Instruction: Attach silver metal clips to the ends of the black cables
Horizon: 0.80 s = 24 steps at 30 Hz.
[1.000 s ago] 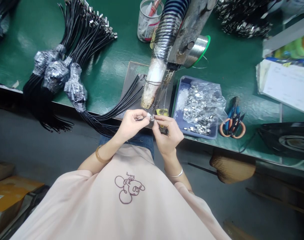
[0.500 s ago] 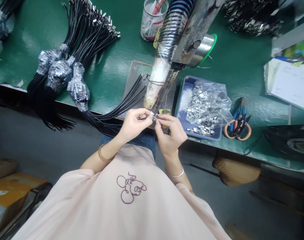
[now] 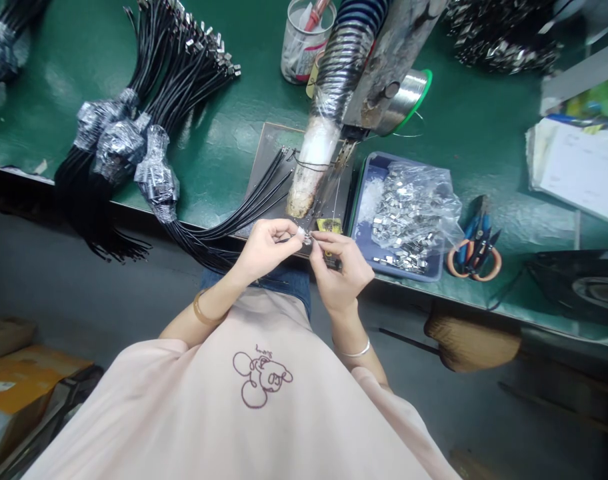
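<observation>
Thumb and fingers of my left hand (image 3: 267,248) are pinched together at the table's front edge, closed on the end of a black cable. A small shiny metal connector (image 3: 307,237) sits between my two hands at the fingertips. My right hand (image 3: 343,268) pinches it from the other side; how far the cable goes into it is too small to tell. Several more black cables (image 3: 257,203) run from a wrapped bundle (image 3: 157,175) on the left, their tips lying on a dark board (image 3: 269,150).
A fume hose (image 3: 311,157) and a solder spool (image 3: 409,100) stand just beyond my hands. To the right are a blue tray (image 3: 360,248) of metal connectors, cutters (image 3: 477,247) with orange handles, and papers (image 3: 579,170). Behind are a cup (image 3: 297,57) and cable bundles (image 3: 117,150).
My fingertips have shifted very slightly around the metal connector, with the right fingers a little nearer the left. Both hands keep their pinch, and the rest stands as before.
</observation>
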Each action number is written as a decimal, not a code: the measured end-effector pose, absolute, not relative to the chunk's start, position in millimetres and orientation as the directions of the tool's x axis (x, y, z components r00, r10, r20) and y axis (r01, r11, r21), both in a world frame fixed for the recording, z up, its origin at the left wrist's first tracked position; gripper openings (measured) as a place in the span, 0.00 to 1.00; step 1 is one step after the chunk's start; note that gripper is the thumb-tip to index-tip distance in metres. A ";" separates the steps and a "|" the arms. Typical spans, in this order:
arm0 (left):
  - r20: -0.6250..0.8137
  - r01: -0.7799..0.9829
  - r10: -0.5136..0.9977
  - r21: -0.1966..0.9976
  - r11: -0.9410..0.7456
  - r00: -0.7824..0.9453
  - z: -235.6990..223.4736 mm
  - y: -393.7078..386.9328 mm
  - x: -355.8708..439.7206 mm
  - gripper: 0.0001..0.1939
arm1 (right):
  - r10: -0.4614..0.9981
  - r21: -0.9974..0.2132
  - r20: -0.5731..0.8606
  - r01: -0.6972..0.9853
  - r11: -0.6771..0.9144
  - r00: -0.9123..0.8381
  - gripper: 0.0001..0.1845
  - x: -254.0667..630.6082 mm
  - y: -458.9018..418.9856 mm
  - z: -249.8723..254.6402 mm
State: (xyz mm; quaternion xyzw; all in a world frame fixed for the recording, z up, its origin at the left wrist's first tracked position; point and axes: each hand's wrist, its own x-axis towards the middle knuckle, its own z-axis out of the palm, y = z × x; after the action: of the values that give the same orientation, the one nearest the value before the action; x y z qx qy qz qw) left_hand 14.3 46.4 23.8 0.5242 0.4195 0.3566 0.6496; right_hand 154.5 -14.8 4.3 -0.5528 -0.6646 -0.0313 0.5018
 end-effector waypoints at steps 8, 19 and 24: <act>-0.228 -0.100 0.892 0.953 0.287 0.391 20.9 48.0 13.7 0.10 | 0.741 -0.609 0.647 0.707 0.360 0.180 0.06 153.4 -11.9 7.1; -0.212 -0.133 0.903 0.951 0.278 0.373 27.5 48.2 17.0 0.13 | 0.723 -0.567 0.676 0.728 0.385 0.144 0.07 154.1 -11.2 10.0; -0.206 -0.116 0.904 0.957 0.267 0.376 29.2 47.8 15.9 0.12 | 0.706 -0.479 0.705 0.784 0.396 0.074 0.08 155.1 -13.2 10.4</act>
State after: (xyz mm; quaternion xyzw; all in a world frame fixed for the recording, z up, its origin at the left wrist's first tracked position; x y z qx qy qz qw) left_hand 15.9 47.8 29.2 0.4754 0.4140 0.3752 0.6796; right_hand 155.1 -13.2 10.4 -0.5483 -0.6791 -0.0401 0.4864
